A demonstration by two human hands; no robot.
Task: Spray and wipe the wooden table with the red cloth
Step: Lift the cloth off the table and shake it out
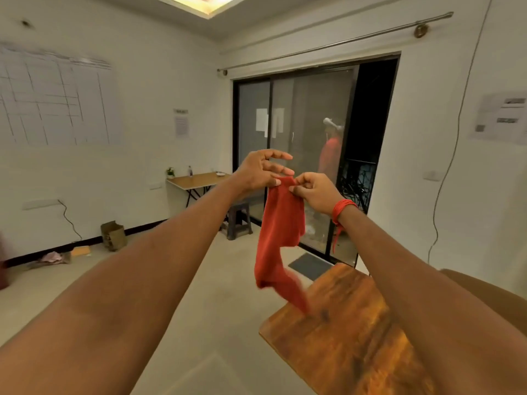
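Observation:
The red cloth (281, 240) hangs in the air at arm's length, its lower tip blurred just above the wooden table (350, 332). My left hand (261, 171) pinches the cloth's top edge between thumb and a finger, the other fingers spread. My right hand (315, 192) pinches the same top edge right beside it; a red thread band circles that wrist. The table is reddish-brown and fills the lower right of the view. No spray bottle shows.
A small folding table (196, 181) with a plant and a bottle stands against the far wall. A dark stool (238, 220) sits by the sliding glass door (299, 155). A cardboard box (112, 235) and scraps lie along the left wall. A grey mat (309, 265) lies by the door.

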